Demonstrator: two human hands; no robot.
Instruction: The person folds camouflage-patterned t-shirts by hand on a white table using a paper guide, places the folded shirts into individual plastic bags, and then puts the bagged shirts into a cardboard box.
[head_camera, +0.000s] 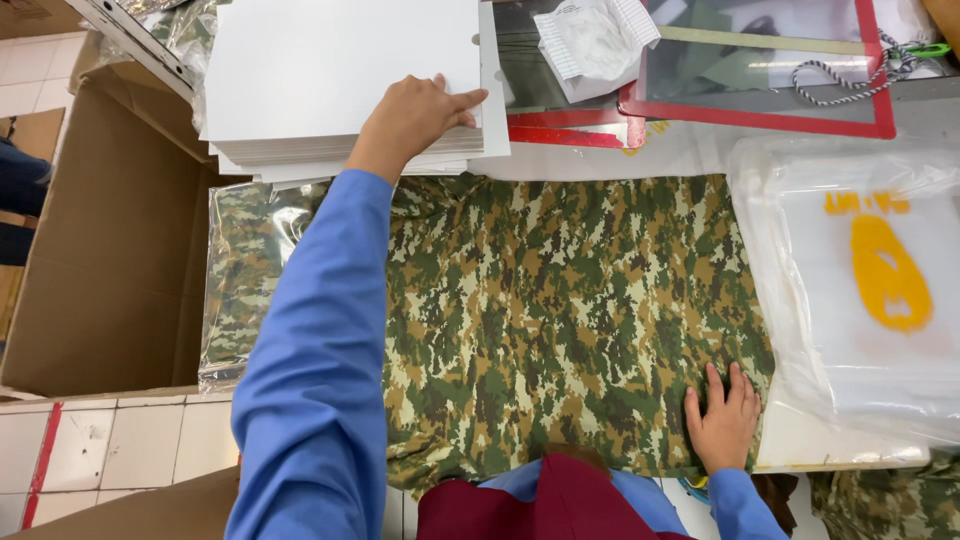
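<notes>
Head view, looking down on a work table.

Left hand (415, 120): arm in a blue sleeve (315, 370) stretched forward across the table. The hand rests on the near right corner of a stack of white boards (330, 70), palm down, fingers curled over the top sheet, index finger pointing right along the edge. Whether the thumb has pinched the top sheet cannot be told from this angle; it is under the hand.

Right hand (722, 420): open, fingers spread, pressed flat on the near right corner of the camouflage cloth (560, 310). It grips nothing.

The camouflage cloth lies spread flat in the middle of the table, between the stack of boards at the far side and the person's body. Its left edge reaches a camouflage piece in a clear bag (245, 280), which lies partly under the sleeve.

Surroundings: an open cardboard box (110, 240) stands left of the table. A pile of clear plastic bags (860, 280) with a yellow print lies just right of the cloth. Beyond, a red-framed panel (760, 70) with a striped cord (850, 80) on it, and crumpled white paper (595, 45).
</notes>
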